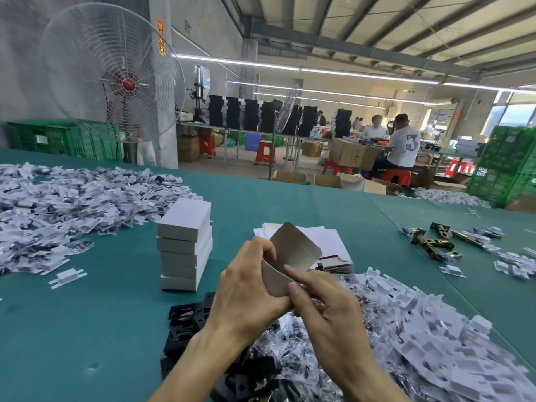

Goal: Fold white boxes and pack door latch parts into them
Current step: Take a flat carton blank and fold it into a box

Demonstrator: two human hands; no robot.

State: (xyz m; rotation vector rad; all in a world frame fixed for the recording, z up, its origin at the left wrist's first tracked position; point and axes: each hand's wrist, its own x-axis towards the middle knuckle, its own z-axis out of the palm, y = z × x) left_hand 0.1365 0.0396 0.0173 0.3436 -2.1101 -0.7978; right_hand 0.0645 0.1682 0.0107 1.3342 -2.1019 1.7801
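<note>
I hold an unfolded box blank (290,253) above the green table, its grey-brown inner side facing me. My left hand (249,288) grips its left edge with curled fingers. My right hand (319,297) pinches its lower right side, the index finger lying along the card. Behind the blank lies a stack of flat white blanks (322,236). A stack of folded white boxes (185,245) stands to the left. Brass latch parts (435,242) lie at the right. Black plates (188,317) lie under my left wrist.
Heaps of small white plastic parts in bags cover the table's left (58,204) and near right (435,338). A large fan (116,82) and green crates (510,166) stand beyond the table edge. Seated people work at far benches (403,146).
</note>
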